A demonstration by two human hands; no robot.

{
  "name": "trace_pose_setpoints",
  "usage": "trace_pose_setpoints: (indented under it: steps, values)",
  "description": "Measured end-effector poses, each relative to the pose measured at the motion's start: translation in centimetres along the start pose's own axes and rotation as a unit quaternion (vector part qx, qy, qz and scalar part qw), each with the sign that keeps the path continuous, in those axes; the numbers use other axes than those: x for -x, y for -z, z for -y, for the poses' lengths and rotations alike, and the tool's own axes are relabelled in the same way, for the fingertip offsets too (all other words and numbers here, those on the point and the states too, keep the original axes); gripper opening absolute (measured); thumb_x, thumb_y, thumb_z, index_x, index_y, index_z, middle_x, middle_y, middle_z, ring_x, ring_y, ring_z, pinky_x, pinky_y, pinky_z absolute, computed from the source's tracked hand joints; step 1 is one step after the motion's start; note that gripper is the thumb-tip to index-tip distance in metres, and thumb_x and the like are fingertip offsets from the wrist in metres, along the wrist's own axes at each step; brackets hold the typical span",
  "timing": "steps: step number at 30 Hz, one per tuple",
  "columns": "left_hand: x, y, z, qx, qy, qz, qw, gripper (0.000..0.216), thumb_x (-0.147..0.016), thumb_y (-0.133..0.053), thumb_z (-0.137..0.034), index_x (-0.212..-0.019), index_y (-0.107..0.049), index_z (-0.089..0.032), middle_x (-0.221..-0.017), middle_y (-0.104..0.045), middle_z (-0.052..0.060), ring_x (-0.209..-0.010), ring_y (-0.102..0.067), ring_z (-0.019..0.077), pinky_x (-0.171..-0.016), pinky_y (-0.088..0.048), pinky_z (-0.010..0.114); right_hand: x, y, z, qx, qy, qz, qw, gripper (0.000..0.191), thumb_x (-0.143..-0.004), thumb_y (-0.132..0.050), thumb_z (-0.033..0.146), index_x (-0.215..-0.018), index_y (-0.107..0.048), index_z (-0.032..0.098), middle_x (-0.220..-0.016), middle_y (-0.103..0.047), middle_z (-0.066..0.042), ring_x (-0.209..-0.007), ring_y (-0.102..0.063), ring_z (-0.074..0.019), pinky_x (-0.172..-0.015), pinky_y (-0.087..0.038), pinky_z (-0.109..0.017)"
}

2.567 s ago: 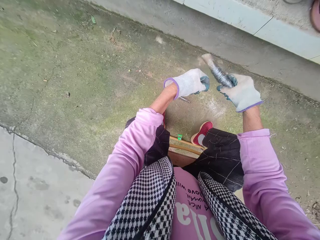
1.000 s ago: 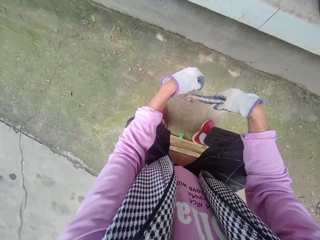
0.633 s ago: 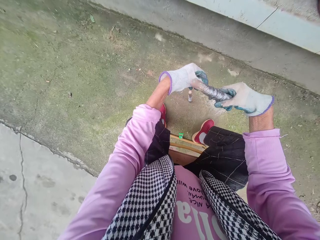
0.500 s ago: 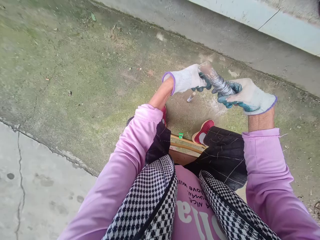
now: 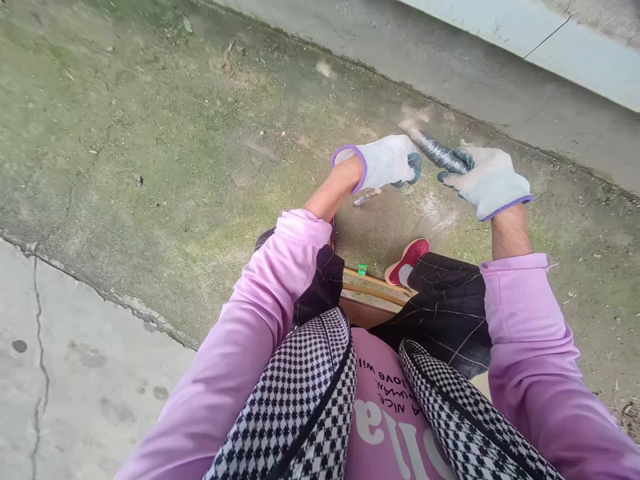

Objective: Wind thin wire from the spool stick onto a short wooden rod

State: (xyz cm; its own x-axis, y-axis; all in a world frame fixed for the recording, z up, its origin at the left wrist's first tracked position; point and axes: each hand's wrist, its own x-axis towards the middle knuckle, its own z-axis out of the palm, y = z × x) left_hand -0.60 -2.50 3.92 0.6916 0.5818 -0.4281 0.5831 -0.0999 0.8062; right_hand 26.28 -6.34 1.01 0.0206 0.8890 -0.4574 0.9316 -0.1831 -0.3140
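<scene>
Both my hands wear white knit gloves with blue-green fingertips and purple cuffs. My right hand (image 5: pixel 487 180) is closed round a stick wound with grey wire (image 5: pixel 435 150), whose pale tip points up and to the left. My left hand (image 5: pixel 387 162) is curled just left of the spool, its fingers closed; what it pinches is too thin to make out. A small short rod (image 5: pixel 365 197) lies on the ground under my left wrist.
I sit on a low wooden stool (image 5: pixel 373 293) with my red shoes (image 5: pixel 407 260) on mossy concrete. A raised concrete kerb (image 5: pixel 500 73) runs along the back. A cracked paler slab (image 5: pixel 75 373) lies at the lower left.
The wire-wound stick has swung from lying level to tilted up and left. My right hand rose and turned with it. The small rod on the ground has shifted slightly left.
</scene>
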Motion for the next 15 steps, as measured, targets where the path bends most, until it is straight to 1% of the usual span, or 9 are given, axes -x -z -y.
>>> trace_pose_setpoints:
  steps: [2, 4, 6, 8, 10, 11, 13, 15]
  values:
    - [-0.8, 0.2, 0.2, -0.041, 0.025, -0.013, 0.999, 0.026, -0.102, -0.075, -0.024, -0.113, -0.098, -0.021, -0.068, -0.078, 0.0, -0.096, -0.062, 0.0225, -0.092, -0.052, 0.039, -0.4, -0.1, -0.4, 0.064, 0.003, 0.054, 0.996, 0.016, -0.102, -0.089, 0.039, -0.102, -0.075, 0.03, -0.096, -0.081, -0.015, -0.097, -0.07, -0.0374, -0.089, -0.052, -0.047]
    - [-1.0, 0.5, 0.3, -0.076, 0.04, -0.022, 0.996, 0.026, -0.102, -0.073, -0.023, -0.107, -0.098, -0.021, -0.075, -0.081, 0.003, -0.095, -0.065, 0.0228, -0.086, -0.049, 0.04, -0.4, -0.3, -0.6, 0.096, 0.001, 0.11, 0.989, 0.016, -0.101, -0.09, 0.038, -0.101, -0.077, 0.03, -0.094, -0.081, -0.017, -0.091, -0.07, -0.0369, -0.085, -0.051, -0.046]
    - [-0.9, 0.7, 0.4, -0.103, 0.042, -0.025, 0.993, 0.027, -0.102, -0.071, -0.022, -0.102, -0.098, -0.019, -0.08, -0.082, 0.005, -0.094, -0.068, 0.0226, -0.081, -0.045, 0.041, 0.0, -0.6, -0.5, 0.113, 0.003, 0.16, 0.981, 0.019, -0.097, -0.094, 0.034, -0.095, -0.076, 0.029, -0.086, -0.077, -0.015, -0.084, -0.068, -0.035, -0.081, -0.049, -0.045]
    - [-0.8, 0.9, 0.5, -0.115, 0.043, -0.03, 0.992, 0.029, -0.101, -0.071, -0.02, -0.104, -0.099, -0.015, -0.082, -0.082, 0.005, -0.097, -0.07, 0.0221, -0.081, -0.043, 0.04, 0.7, -0.9, -0.4, 0.108, 0.014, 0.196, 0.975, 0.022, -0.091, -0.096, 0.03, -0.089, -0.074, 0.028, -0.078, -0.073, -0.011, -0.08, -0.068, -0.0329, -0.077, -0.048, -0.043]
    - [-0.8, 1.0, 0.8, -0.105, 0.045, -0.037, 0.993, 0.03, -0.099, -0.072, -0.021, -0.11, -0.099, -0.014, -0.081, -0.081, 0.003, -0.1, -0.071, 0.0222, -0.082, -0.044, 0.038, 1.6, -0.9, -0.3, 0.067, 0.032, 0.224, 0.972, 0.021, -0.087, -0.095, 0.028, -0.087, -0.074, 0.026, -0.073, -0.07, -0.007, -0.076, -0.067, -0.029, -0.072, -0.048, -0.041]
    - [-0.9, 1.1, 1.0, -0.093, 0.044, -0.037, 0.994, 0.03, -0.099, -0.073, -0.022, -0.112, -0.1, -0.015, -0.08, -0.081, 0.001, -0.101, -0.07, 0.0221, -0.082, -0.045, 0.037, 2.0, -0.8, -0.3, 0.03, 0.039, 0.237, 0.97, 0.02, -0.086, -0.094, 0.03, -0.086, -0.074, 0.025, -0.072, -0.069, -0.006, -0.073, -0.065, -0.0267, -0.07, -0.048, -0.04]
    - [-0.9, 1.1, 1.3, -0.059, 0.032, -0.037, 0.997, 0.028, -0.099, -0.073, -0.023, -0.11, -0.098, -0.019, -0.08, -0.08, -0.002, -0.098, -0.065, 0.0208, -0.082, -0.048, 0.035, 2.8, -0.3, -0.4, -0.064, 0.048, 0.256, 0.963, 0.025, -0.084, -0.098, 0.038, -0.086, -0.076, 0.025, -0.071, -0.068, -0.003, -0.069, -0.062, -0.023, -0.064, -0.048, -0.038]
    - [-1.0, 1.1, 1.5, -0.021, 0.007, -0.041, 0.999, 0.022, -0.1, -0.073, -0.023, -0.102, -0.095, -0.021, -0.082, -0.082, -0.003, -0.095, -0.06, 0.0194, -0.082, -0.05, 0.035, 3.5, 0.3, -0.5, -0.157, 0.048, 0.255, 0.953, 0.034, -0.078, -0.105, 0.049, -0.087, -0.08, 0.028, -0.071, -0.069, -0.001, -0.065, -0.061, -0.0225, -0.058, -0.05, -0.037]
